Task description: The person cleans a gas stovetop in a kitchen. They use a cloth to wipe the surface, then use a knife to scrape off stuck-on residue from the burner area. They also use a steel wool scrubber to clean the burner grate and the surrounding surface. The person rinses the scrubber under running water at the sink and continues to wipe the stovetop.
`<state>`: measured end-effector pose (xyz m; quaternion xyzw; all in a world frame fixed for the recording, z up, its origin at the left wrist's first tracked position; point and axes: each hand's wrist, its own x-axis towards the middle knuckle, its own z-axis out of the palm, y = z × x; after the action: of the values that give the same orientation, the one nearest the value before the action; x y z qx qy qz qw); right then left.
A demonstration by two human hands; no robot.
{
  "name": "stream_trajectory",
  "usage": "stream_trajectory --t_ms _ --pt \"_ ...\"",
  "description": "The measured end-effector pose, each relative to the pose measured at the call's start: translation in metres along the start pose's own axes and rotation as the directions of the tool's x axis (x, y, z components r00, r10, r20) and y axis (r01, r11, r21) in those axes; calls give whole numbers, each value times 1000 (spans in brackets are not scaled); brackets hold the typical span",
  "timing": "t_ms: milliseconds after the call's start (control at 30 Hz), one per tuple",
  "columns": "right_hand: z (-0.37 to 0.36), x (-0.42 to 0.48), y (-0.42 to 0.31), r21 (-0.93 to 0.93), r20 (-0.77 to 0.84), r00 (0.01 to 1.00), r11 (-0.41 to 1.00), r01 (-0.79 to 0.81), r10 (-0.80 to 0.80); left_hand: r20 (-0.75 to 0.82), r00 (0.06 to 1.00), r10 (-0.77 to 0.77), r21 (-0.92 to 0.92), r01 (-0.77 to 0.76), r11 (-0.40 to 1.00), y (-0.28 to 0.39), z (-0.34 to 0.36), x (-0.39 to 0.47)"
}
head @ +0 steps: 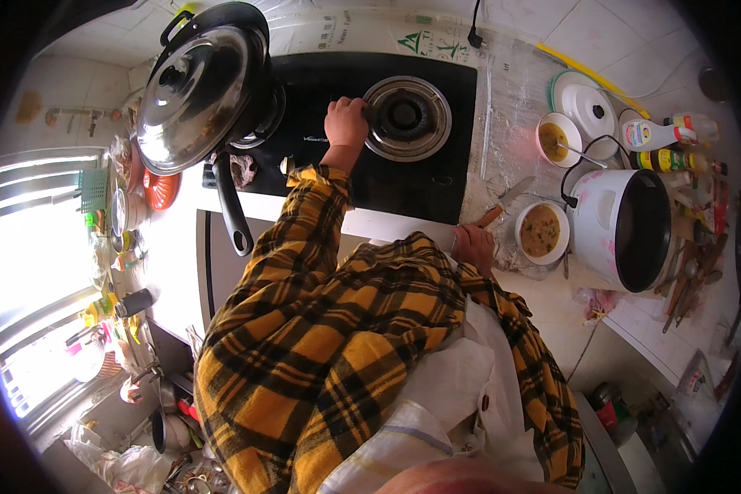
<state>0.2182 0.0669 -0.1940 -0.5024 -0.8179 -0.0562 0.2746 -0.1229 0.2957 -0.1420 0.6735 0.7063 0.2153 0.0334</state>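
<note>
My left hand (346, 122) reaches over the black glass gas hob (401, 185), its fingers curled at the left rim of the bare right burner (404, 117). The fingers cover whatever lies beneath them, so a grip cannot be made out. My right hand (474, 245) is lowered at the counter's front edge, close to the wooden handle of a kitchen knife (506, 200). Its fingers are partly hidden. To the left, a wok (238, 92) stands over the other burner, with a shiny domed lid (197, 92) tilted on it.
The wok's long handle (231, 204) juts past the hob's front edge. On the right counter are a bowl of soup (540, 230), a bowl with a spoon (554, 139), a white electric pot (602, 216), a white lid (583, 105) and several bottles (664, 160).
</note>
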Motion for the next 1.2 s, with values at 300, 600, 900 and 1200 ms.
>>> stream_trajectory --t_ms 300,600,900,1200 --pt "-4 1 -1 -20 10 999 999 35 -35 1 995 103 69 -102 992 15 26 60" --pt "-1 -4 1 51 43 999 999 5 -7 99 988 117 66 -124 990 16 37 83" --pt "0 0 -1 56 43 999 998 -16 13 185 978 -102 149 75 986 3 2 19" --pt "4 -10 7 56 28 997 996 67 -68 185 978 95 136 -121 983 11 17 71"
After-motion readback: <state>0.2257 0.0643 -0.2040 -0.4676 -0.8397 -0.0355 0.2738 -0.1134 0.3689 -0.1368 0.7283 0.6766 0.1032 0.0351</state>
